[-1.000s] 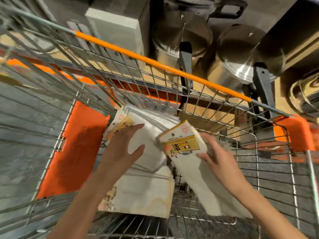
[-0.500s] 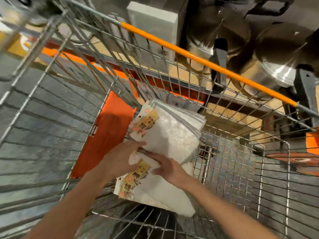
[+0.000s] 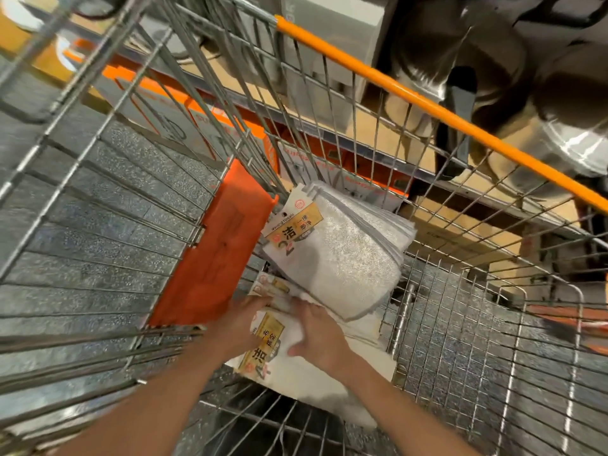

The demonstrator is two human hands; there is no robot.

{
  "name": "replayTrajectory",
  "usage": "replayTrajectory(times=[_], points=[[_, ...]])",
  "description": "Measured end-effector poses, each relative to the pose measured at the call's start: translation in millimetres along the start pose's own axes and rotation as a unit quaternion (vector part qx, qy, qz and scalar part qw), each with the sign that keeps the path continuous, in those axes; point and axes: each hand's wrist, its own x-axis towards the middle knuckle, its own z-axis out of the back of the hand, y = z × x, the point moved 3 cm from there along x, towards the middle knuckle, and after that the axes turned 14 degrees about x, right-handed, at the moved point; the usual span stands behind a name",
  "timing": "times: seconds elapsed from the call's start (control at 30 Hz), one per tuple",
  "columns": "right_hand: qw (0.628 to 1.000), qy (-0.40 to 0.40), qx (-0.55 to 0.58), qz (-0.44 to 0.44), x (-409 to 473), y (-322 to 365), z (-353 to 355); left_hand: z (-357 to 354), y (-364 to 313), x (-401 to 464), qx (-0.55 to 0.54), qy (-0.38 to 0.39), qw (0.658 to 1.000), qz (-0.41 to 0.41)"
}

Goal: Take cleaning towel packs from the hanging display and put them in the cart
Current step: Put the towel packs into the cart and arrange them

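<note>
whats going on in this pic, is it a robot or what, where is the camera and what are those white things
No robot here: a person is working with two bare hands, and the camera is worn on their head, looking down into a wire shopping cart with an orange handle bar. The white things are cleaning towel packs with yellow labels. One stack of packs leans against the far corner beside an orange flap. Nearer the person, the left hand and right hand both rest on another pack lying in the cart basket; whether they grip it or just press it flat is hard to tell. Beyond the cart are shelves with steel pots.
</note>
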Motion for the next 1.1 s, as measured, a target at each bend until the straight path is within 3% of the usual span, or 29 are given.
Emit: replayTrajectory(times=[0.27, 0.5, 0.9, 1.1], points=[[0.998, 0.031, -0.040, -0.021, 0.6, 2.1, 9.2, -12.2, 5.4, -2.3, -0.036, -0.011, 0.999, 0.008], [0.998, 0.051, -0.001, -0.024, -6.8, 3.6, 9.7, -14.8, 9.1, 1.0, -0.059, -0.007, 0.998, 0.026], [0.999, 0.041, -0.027, -0.020, -8.6, 12.5, 10.4, -19.0, 8.9, 0.4, -0.057, -0.020, 0.997, 0.048], [0.998, 0.048, -0.020, -0.022, -10.3, 13.7, 8.7, -12.1, 2.7, -0.5, -0.029, -0.010, 0.999, 0.021]])
